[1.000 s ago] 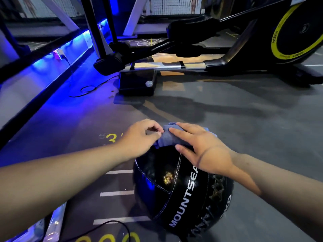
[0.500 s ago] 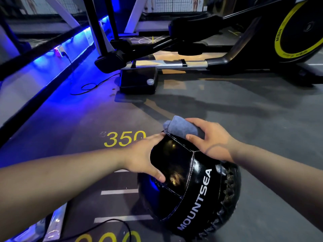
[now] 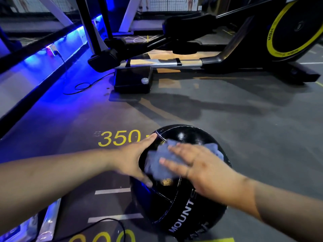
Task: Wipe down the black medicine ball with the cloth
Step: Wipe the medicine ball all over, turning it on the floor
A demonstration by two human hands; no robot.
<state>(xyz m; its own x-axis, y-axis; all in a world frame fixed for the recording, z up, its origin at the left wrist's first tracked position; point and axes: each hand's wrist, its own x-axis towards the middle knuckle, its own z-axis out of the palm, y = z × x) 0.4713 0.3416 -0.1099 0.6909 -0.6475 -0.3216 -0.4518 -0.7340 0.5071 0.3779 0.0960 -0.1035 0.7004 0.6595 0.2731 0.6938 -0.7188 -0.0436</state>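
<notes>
The black medicine ball, with white stitching and white "MOUNT" lettering, rests on the grey gym floor at the lower middle. A grey-blue cloth lies spread over the ball's upper left face. My right hand lies flat on the cloth, fingers spread and pointing left, pressing it against the ball. My left hand is flat against the ball's left side, thumb low and fingers high, with nothing in it.
An elliptical trainer with a yellow-ringed flywheel stands across the far floor. A blue-lit ledge runs along the left. Black cables lie on the floor far left and near the bottom edge. Yellow "350" is painted beside the ball.
My right hand has slid the cloth from the ball's far top toward me and to the left, flattening over it. The left hand stays against the ball's left side.
</notes>
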